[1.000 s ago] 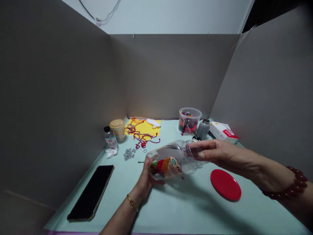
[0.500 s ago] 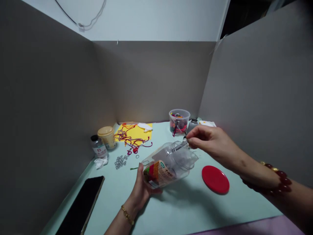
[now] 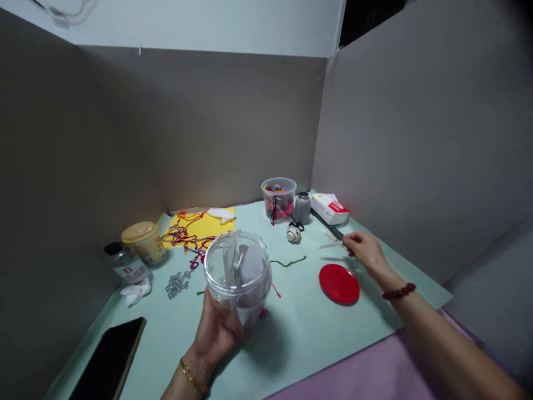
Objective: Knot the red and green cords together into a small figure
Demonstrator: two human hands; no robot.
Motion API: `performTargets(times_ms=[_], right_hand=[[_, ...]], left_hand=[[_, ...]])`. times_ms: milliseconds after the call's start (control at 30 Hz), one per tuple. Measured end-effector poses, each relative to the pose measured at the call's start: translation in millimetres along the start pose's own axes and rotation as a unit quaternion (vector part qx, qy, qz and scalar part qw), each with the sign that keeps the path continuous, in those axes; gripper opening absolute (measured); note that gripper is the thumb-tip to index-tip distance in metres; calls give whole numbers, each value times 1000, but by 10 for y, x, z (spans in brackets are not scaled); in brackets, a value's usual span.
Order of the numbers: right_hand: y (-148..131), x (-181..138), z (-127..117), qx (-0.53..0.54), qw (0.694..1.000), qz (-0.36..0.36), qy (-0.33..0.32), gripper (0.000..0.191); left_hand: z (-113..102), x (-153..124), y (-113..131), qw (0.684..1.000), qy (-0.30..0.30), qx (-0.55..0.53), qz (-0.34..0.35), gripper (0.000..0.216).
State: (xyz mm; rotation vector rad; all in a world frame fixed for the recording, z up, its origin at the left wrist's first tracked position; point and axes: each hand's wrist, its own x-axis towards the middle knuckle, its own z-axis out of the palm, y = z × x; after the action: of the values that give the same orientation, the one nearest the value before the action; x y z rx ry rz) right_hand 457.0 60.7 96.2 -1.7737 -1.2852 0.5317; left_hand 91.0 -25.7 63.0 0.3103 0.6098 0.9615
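Observation:
My left hand (image 3: pixel 219 330) holds a transparent plastic jar (image 3: pixel 237 272) upright, with its open mouth facing up and grey, see-through pieces inside. My right hand (image 3: pixel 364 250) is off to the right of the jar, slightly blurred. A thin pale stick (image 3: pixel 335 240) runs out from its fingertips, just past a long black strip (image 3: pixel 325 224). A round red lid (image 3: pixel 339 284) lies just below that hand, and a wavy green cord (image 3: pixel 289 261) lies between the hand and the jar.
A pale green sheet covers the table, with grey board walls behind. At the back are a plastic tub of coloured bits (image 3: pixel 278 197), a grey bottle (image 3: pixel 302 208), and a tissue pack (image 3: pixel 328 209). Left are a yellow sheet with tangled cords (image 3: pixel 200 228), metal rings (image 3: pixel 177 285), and a black phone (image 3: pixel 110 358).
The jar has turned from lying tilted to upright in my left hand. My right hand has moved away from the jar's mouth to the right. The view has swung left.

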Motion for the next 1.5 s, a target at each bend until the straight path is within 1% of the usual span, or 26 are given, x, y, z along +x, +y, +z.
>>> performTargets(times_ms=[33,100,133,200,267,333,367,400,467,500,567,633,700,733,767,833,933,967,1033,1133,1233,1267,1333,1400,1467,1500], right_hand=[[177,27,99,-15,1000,11,-7,14],[369,18,216,-41,999,8,-10,17],[399,-14,235,-52,999,-5,-6,21],[397,-120,222,-89,995,-46,7,38],[404,-278,205,-184,975,-121,9,54],[467,-477,238,-230,956,-169,-72,60],[512,-581,276,-252,945,-180,-108,65],[551,-680,319,-278,936,-177,-121,70],[566,-840,387,-313,921,-186,-138,70],[519,-893,395,-325,917,-189,-136,69],[294,-944,339,-317,917,-219,-106,67],[-55,-941,204,-258,920,-289,-52,63],[-385,-906,53,-185,913,-361,-51,57],[-490,-882,-5,-168,910,-373,-69,58],[-535,-856,-39,-173,909,-370,-85,64],[-435,-805,-27,-230,914,-319,-101,76],[12,-762,144,-341,904,-171,-190,87],[164,-761,211,-358,896,-147,-219,87],[380,-777,324,-366,888,-159,-228,81],[432,-795,393,-362,890,-189,-205,77],[246,-750,306,-330,901,-178,-218,77],[149,-730,239,-300,909,-175,-228,76],[-90,-721,68,-197,934,-181,-236,76],[-372,-788,-88,-60,944,-259,-197,82],[-660,-920,-151,30,928,-343,-142,92],[-791,-991,-136,38,917,-374,-130,95]], left_hand=[[-6,-1,-8,1000,8,2,-2,80],[-20,-3,-25,1000,25,4,-1,79],[-26,-4,-31,1000,30,4,-2,79],[-29,-7,-39,1000,29,-1,-1,80],[-21,-10,-42,1000,16,-8,5,81],[-10,-11,-46,1000,0,-12,15,81],[-7,-10,-49,1000,-8,-12,19,81],[-7,-8,-54,1000,-17,-11,21,81],[-14,-2,-66,999,-31,-9,22,81],[-20,3,-73,999,-34,-7,23,80],[-32,12,-84,999,-29,-1,30,79],[-41,19,-90,999,-17,9,40,78],[-46,21,-91,998,-3,25,52,77],[-48,21,-90,998,6,33,59,77],[-48,19,-89,997,14,41,66,76],[-47,16,-84,996,23,48,77,76],[-37,9,-79,996,15,50,74,76],[-31,7,-78,996,11,50,71,76],[-21,3,-79,996,8,49,69,76],[-9,-1,-79,997,11,40,66,75],[3,-5,-75,997,13,33,61,76],[7,-7,-73,998,13,34,60,76],[12,-8,-70,998,12,34,57,78],[6,-4,-69,998,16,36,54,78],[-8,3,-72,998,17,41,54,78],[-15,6,-73,997,17,45,55,77]])
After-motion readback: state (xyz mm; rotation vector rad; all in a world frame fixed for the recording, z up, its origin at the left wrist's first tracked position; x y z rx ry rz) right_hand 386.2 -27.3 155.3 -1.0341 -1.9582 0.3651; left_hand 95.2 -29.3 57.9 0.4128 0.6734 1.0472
